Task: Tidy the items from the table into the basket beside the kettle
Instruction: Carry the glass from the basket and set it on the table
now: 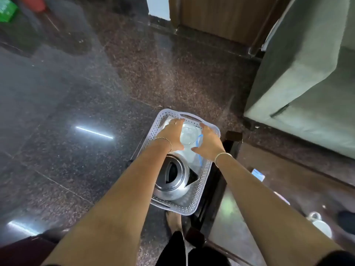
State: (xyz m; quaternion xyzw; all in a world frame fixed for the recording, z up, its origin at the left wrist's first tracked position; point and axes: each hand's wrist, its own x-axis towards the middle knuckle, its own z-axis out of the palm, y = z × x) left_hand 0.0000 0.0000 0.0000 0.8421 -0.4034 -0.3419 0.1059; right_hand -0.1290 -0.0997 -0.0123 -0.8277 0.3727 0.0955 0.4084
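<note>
A pale perforated plastic basket (199, 191) stands on the dark floor beside the table. A steel kettle (172, 181) with a black lid and spout lies in its near half. In the far half sits a clear round glass-like item (189, 134) with a blue strip next to it. My left hand (171, 135) curves around its left side and my right hand (208, 141) around its right side, both touching it. What lies under the hands is hidden.
A low dark-framed glass table (230, 212) stands to the right, with a white cup (320, 225) and a small white-blue card (258, 174) on it. A grey sofa (307, 77) fills the right. My bare foot (173, 219) is by the basket's near edge.
</note>
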